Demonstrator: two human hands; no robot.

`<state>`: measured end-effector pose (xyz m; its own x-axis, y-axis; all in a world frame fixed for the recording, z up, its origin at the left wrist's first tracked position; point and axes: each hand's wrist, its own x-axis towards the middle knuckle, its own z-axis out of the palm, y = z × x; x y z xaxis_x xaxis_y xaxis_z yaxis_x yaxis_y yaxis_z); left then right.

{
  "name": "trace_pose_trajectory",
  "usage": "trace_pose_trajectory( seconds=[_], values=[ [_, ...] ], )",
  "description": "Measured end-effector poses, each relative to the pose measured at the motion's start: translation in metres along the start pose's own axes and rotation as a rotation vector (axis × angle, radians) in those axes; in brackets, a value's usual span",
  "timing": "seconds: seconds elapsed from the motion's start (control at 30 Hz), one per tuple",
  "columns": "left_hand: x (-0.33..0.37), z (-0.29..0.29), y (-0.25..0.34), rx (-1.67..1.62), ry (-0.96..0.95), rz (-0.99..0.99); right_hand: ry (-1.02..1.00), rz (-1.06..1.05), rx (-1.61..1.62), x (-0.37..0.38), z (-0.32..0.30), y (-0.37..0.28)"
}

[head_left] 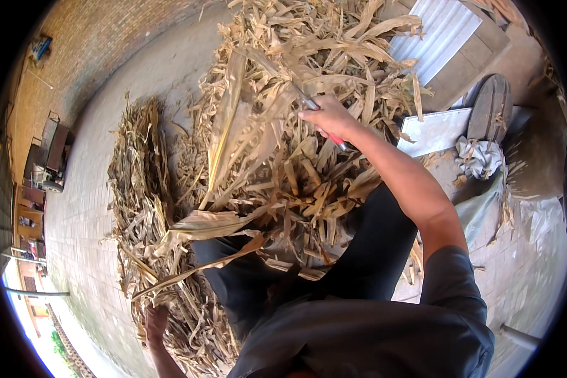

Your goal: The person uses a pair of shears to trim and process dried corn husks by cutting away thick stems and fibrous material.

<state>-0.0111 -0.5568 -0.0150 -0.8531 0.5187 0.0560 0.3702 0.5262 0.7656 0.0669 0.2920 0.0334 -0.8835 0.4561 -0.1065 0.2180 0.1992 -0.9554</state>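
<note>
My right hand [329,118] is closed around a slim tool with a red handle end [338,142] and a grey metal front [306,99]. It is over a big heap of dried corn stalks [321,57]. Cut stalk ends [301,173] show below that hand, before my knees. Low on the left, my left hand [157,322] has its fingers curled among dry stalks at the edge of a long pile [142,164]; leaves partly cover what it grips. A long dry leaf [201,268] runs from near this hand across my left leg.
At the upper right are a corrugated sheet [436,34], a white panel [436,131], a dark shoe sole-shaped board [490,108] and crumpled plastic [479,157]. A cart [49,154] stands far left on the paved floor [85,201], near a brick wall [116,44].
</note>
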Motion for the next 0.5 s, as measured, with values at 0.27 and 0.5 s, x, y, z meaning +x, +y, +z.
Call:
trace_pose_trajectory(
  seconds=[0.27, 0.5],
  values=[
    [0.016, 0.008, 0.043, -0.077, -0.02, -0.24, -0.012, -0.041, 0.08, -0.003, 0.004, 0.01],
    [0.046, 0.028, 0.096, 0.506, -0.048, -0.103, 0.22, -0.34, -0.353, 0.005, -0.002, 0.032]
  ],
)
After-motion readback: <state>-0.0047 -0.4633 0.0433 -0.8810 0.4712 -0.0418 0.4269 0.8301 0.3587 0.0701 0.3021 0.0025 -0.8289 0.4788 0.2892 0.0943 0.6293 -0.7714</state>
